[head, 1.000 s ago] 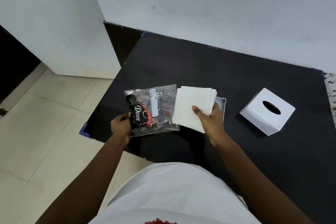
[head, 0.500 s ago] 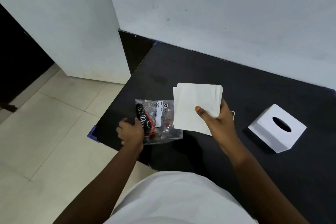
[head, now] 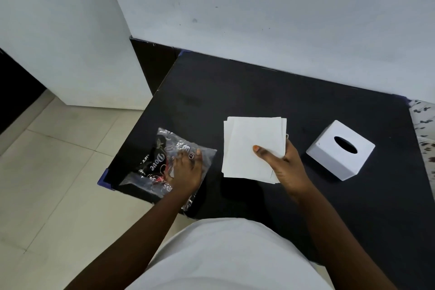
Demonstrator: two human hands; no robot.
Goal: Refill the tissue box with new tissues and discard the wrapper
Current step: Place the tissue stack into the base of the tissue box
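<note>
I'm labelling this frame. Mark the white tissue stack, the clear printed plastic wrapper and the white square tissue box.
white tissue stack [head: 244,143], head view, bare top sheet.
clear printed plastic wrapper [head: 157,160], head view, dark printed panel.
white square tissue box [head: 329,148], head view, top face beside the oval slot.

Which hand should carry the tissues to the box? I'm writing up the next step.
The right hand, probably. It already grips the tissue stack, and the tissue box sits on its side of the table. The left hand rests on the wrapper at the opposite edge.
</note>
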